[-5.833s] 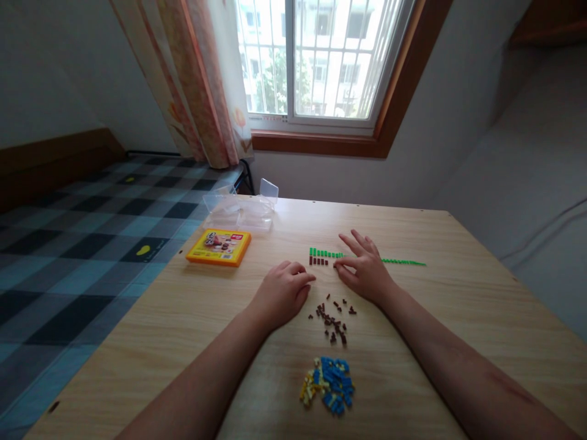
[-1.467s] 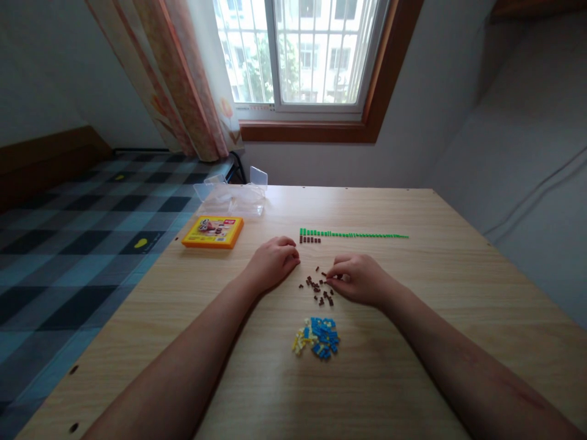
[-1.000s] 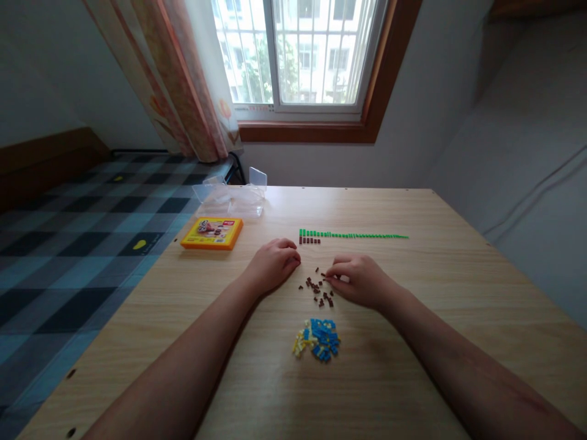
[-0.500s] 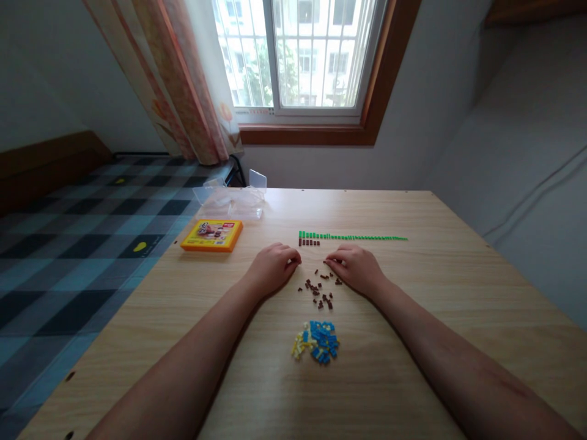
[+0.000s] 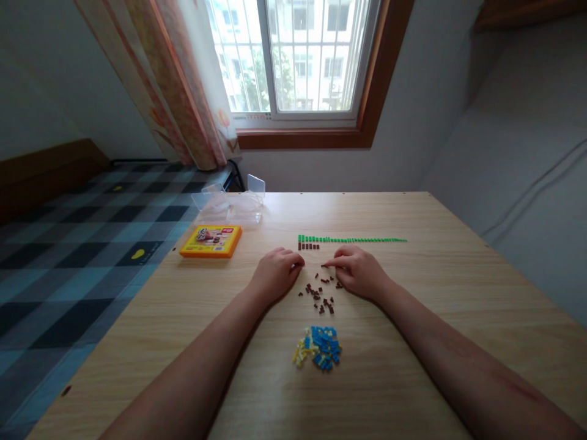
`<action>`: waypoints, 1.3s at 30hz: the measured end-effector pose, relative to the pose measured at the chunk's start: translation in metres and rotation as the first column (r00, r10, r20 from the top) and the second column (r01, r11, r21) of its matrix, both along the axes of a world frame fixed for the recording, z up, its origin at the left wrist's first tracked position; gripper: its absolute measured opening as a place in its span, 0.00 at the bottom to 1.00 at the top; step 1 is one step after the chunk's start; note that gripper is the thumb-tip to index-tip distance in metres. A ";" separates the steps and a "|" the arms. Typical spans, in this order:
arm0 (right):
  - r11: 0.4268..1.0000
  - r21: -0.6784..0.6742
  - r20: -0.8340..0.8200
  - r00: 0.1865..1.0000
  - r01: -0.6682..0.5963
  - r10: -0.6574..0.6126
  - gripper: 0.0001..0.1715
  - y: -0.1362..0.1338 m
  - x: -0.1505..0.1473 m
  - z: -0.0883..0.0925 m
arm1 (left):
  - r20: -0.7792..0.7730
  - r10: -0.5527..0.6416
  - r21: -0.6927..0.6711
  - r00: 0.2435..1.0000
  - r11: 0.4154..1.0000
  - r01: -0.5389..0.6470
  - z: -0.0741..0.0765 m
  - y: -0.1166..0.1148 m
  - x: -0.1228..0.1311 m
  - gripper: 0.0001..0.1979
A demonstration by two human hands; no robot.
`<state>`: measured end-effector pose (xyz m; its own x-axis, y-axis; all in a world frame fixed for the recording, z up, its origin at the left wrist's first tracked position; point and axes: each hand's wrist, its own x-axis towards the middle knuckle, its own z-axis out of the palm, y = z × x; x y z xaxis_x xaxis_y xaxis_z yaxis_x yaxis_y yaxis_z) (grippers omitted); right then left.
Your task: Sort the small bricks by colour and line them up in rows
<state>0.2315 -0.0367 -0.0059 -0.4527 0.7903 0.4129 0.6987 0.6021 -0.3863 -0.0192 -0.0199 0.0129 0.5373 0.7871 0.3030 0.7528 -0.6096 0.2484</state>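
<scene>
A long row of tiny green bricks (image 5: 351,239) lies across the wooden table (image 5: 440,293), with a short row of brown bricks (image 5: 309,246) just below its left end. Loose brown bricks (image 5: 320,292) are scattered between my hands. My right hand (image 5: 358,272) rests on the table with thumb and forefinger pinched at a small brown piece just past the scatter. My left hand (image 5: 276,275) lies curled on the table left of the scatter, fingers closed, with nothing visible in it. A heap of blue and yellow bricks (image 5: 318,354) sits nearer to me.
An orange box (image 5: 211,241) lies at the table's left side, and a clear plastic tray with lid (image 5: 232,205) sits behind it. A chequered bed (image 5: 77,244) runs along the left. The window (image 5: 293,61) and curtain (image 5: 183,91) are beyond the table's far edge.
My right hand has moved from the brown scatter forward toward the short brown row, still pinched. The left hand has stayed put. The view has tilted slightly.
</scene>
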 end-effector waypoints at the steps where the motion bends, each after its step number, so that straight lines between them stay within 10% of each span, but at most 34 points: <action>1: 1.000 0.001 0.006 1.000 -0.007 0.007 0.19 0.001 -0.001 -0.001 | 0.002 -0.006 0.000 1.000 1.000 0.006 0.000 0.000 0.000 0.06; 10: 0.993 -0.037 -0.111 0.988 -0.114 0.109 0.12 -0.013 0.009 0.013 | 0.070 -0.192 0.018 0.979 0.981 0.191 0.005 -0.011 -0.001 0.09; 19: 0.969 -0.211 -0.002 0.991 -0.130 0.133 0.06 -0.027 0.025 0.023 | 0.095 0.044 0.069 0.995 0.996 -0.051 0.004 -0.004 -0.011 0.08; 39: 0.972 -0.194 0.048 0.988 -0.134 0.146 0.06 -0.024 0.021 0.021 | 0.108 0.123 0.029 0.986 0.992 -0.127 0.005 -0.002 -0.009 0.08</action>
<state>0.2523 -0.0610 0.0155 -0.5839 0.7788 0.2293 0.6388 0.6151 -0.4621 -0.0284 -0.0223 0.0177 0.3989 0.8337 0.3819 0.7940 -0.5224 0.3109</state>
